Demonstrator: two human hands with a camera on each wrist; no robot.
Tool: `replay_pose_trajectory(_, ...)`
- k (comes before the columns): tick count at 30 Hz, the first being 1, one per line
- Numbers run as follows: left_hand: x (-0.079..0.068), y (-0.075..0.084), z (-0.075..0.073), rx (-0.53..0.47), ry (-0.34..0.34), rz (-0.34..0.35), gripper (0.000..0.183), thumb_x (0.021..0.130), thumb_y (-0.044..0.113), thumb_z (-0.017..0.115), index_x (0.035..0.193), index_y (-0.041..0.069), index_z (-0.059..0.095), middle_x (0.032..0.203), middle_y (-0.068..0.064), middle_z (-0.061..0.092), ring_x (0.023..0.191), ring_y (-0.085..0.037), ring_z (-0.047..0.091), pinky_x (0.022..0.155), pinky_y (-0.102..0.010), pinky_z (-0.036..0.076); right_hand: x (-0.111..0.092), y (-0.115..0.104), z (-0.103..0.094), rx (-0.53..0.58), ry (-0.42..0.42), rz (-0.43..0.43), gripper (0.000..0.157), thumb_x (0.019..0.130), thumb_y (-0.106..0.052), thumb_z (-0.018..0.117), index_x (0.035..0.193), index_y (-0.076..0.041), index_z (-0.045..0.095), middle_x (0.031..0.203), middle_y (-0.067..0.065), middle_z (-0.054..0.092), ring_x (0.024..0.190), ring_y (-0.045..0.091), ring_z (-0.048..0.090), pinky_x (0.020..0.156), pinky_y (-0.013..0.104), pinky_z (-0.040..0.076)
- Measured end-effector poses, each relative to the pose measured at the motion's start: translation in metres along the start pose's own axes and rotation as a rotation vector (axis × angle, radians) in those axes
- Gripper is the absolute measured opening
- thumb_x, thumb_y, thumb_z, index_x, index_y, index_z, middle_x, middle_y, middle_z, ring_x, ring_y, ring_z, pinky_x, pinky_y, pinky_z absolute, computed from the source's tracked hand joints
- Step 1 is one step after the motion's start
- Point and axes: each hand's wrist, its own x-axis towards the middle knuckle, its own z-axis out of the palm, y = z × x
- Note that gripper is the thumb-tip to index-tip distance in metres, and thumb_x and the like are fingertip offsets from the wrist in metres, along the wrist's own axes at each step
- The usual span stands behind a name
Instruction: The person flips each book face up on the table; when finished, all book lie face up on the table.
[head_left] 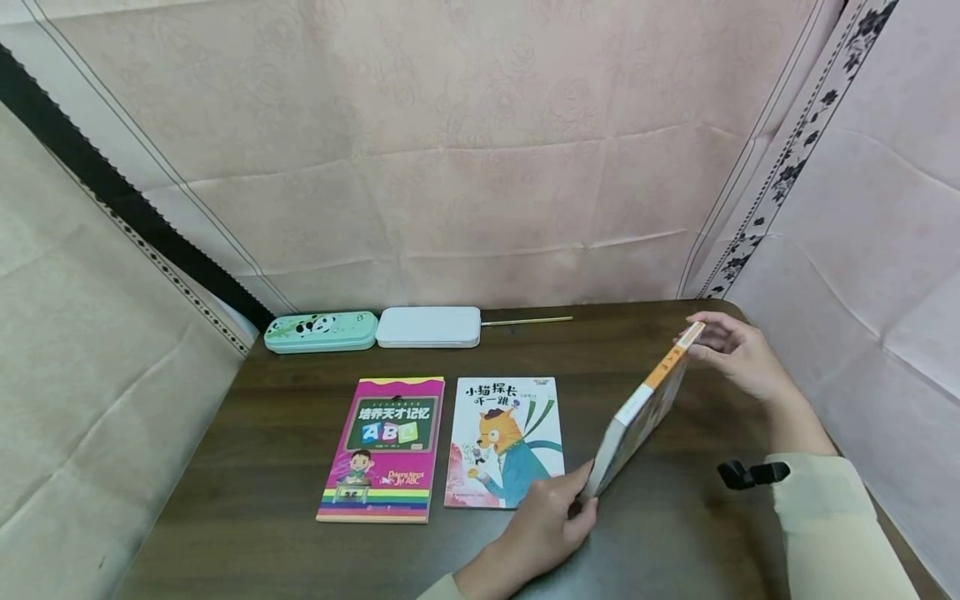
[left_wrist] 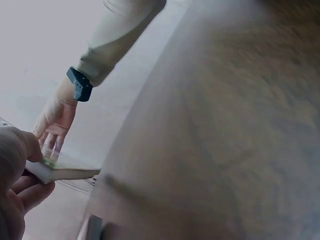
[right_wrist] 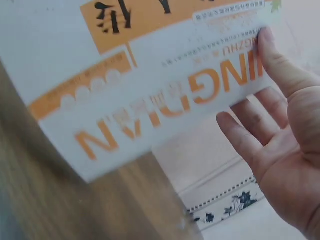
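A book (head_left: 637,408) with an orange and white spine is tilted up on edge above the right side of the table. My left hand (head_left: 536,529) grips its near end, thumb on one side and fingers on the other. At the far end my right hand (head_left: 742,354) holds the book between thumb and fingers. Large orange letters cover the white face of the book (right_wrist: 150,90) in the right wrist view. To the left lie two flat books, a pink one (head_left: 382,450) and a white one with a cartoon cat (head_left: 506,442).
Along the table's back edge sit a green panda case (head_left: 321,332), a white case (head_left: 429,327) and a thin stick (head_left: 527,321). Pale cloth (head_left: 465,167) hangs behind and on both sides of the brown table (head_left: 240,500). A black device (head_left: 752,475) is at my right wrist.
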Motion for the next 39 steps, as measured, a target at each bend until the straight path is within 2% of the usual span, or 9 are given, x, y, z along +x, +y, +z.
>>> replay_pose_trajectory(5, 0.001, 0.006, -0.002, -0.186, 0.004, -0.092, 0.042, 0.088, -0.006, 0.07, 0.129, -0.002, 0.062, 0.112, -0.015, 0.073, 0.099, -0.002, 0.067, 0.074, -0.012, 0.055, 0.006, -0.009, 0.013, -0.158, 0.091, 0.094, 0.04, 0.091, 0.006, 0.071, 0.126, -0.012, 0.062, 0.101, -0.014, 0.068, 0.091, -0.001, 0.067, 0.07, 0.016, 0.056)
replay_pose_trajectory(8, 0.0, 0.009, -0.001, -0.364, 0.013, -0.226, 0.04, 0.087, -0.007, 0.073, 0.125, -0.002, 0.064, 0.111, -0.017, 0.073, 0.101, -0.007, 0.069, 0.077, -0.016, 0.056, 0.009, -0.008, 0.023, -0.205, 0.126, 0.18, 0.033, 0.092, -0.005, 0.074, 0.122, -0.009, 0.06, 0.097, -0.016, 0.067, 0.087, 0.0, 0.065, 0.069, 0.017, 0.055)
replay_pose_trajectory(11, -0.001, 0.011, 0.001, -0.535, 0.047, -0.391, 0.039, 0.085, -0.003, 0.077, 0.122, -0.001, 0.064, 0.108, -0.015, 0.074, 0.098, -0.009, 0.071, 0.078, -0.021, 0.058, 0.01, -0.002, 0.03, -0.244, 0.129, 0.274, 0.038, 0.092, -0.016, 0.077, 0.123, -0.002, 0.058, 0.095, -0.016, 0.066, 0.083, 0.003, 0.063, 0.066, 0.02, 0.056)
replay_pose_trajectory(15, -0.003, 0.007, 0.002, -0.627, 0.145, -0.553, 0.054, 0.085, 0.003, 0.08, 0.133, -0.005, 0.058, 0.114, -0.018, 0.071, 0.102, -0.018, 0.072, 0.082, -0.025, 0.058, 0.01, 0.011, 0.038, -0.244, 0.079, 0.34, 0.046, 0.093, -0.019, 0.076, 0.129, 0.004, 0.057, 0.101, -0.005, 0.068, 0.084, 0.006, 0.062, 0.067, 0.023, 0.057)
replay_pose_trajectory(20, 0.0, -0.002, -0.003, -0.574, 0.258, -0.618, 0.075, 0.088, 0.011, 0.079, 0.147, -0.014, 0.039, 0.131, -0.03, 0.06, 0.113, -0.034, 0.067, 0.088, -0.029, 0.056, 0.01, 0.03, 0.048, -0.317, -0.019, 0.377, 0.05, 0.096, -0.024, 0.073, 0.135, 0.002, 0.057, 0.113, 0.017, 0.067, 0.088, 0.013, 0.064, 0.07, 0.024, 0.055)
replay_pose_trajectory(24, 0.007, -0.013, -0.011, -0.445, 0.284, -0.608, 0.069, 0.091, 0.016, 0.077, 0.145, -0.012, 0.044, 0.14, -0.03, 0.053, 0.126, -0.037, 0.058, 0.098, -0.036, 0.052, 0.01, 0.039, 0.057, -0.394, -0.126, 0.401, 0.052, 0.099, -0.028, 0.069, 0.141, -0.001, 0.055, 0.124, 0.021, 0.064, 0.102, 0.028, 0.065, 0.083, 0.035, 0.056)
replay_pose_trajectory(30, 0.013, -0.027, -0.023, -0.127, 0.11, -0.602, 0.059, 0.092, 0.03, 0.074, 0.139, -0.002, 0.058, 0.138, -0.018, 0.06, 0.13, -0.033, 0.055, 0.106, -0.051, 0.046, 0.002, 0.041, 0.06, -0.471, -0.24, 0.427, 0.057, 0.099, -0.026, 0.068, 0.144, 0.005, 0.05, 0.136, 0.025, 0.059, 0.126, 0.043, 0.055, 0.103, 0.057, 0.046)
replay_pose_trajectory(35, 0.018, -0.038, -0.03, -0.055, 0.036, -0.533, 0.052, 0.095, 0.028, 0.071, 0.137, 0.0, 0.06, 0.134, -0.016, 0.064, 0.124, -0.031, 0.06, 0.101, -0.048, 0.05, -0.01, 0.036, 0.05, -0.591, -0.262, 0.469, 0.056, 0.095, -0.028, 0.074, 0.137, 0.006, 0.056, 0.124, 0.024, 0.064, 0.113, 0.04, 0.062, 0.09, 0.051, 0.054)
replay_pose_trajectory(39, 0.025, -0.048, -0.037, -0.033, 0.016, -0.529, 0.05, 0.095, 0.028, 0.07, 0.135, -0.001, 0.061, 0.132, -0.016, 0.065, 0.123, -0.033, 0.06, 0.102, -0.049, 0.05, -0.022, 0.03, 0.041, -0.661, -0.303, 0.48, 0.048, 0.089, -0.029, 0.079, 0.121, 0.004, 0.066, 0.106, 0.017, 0.067, 0.094, 0.03, 0.062, 0.076, 0.041, 0.055)
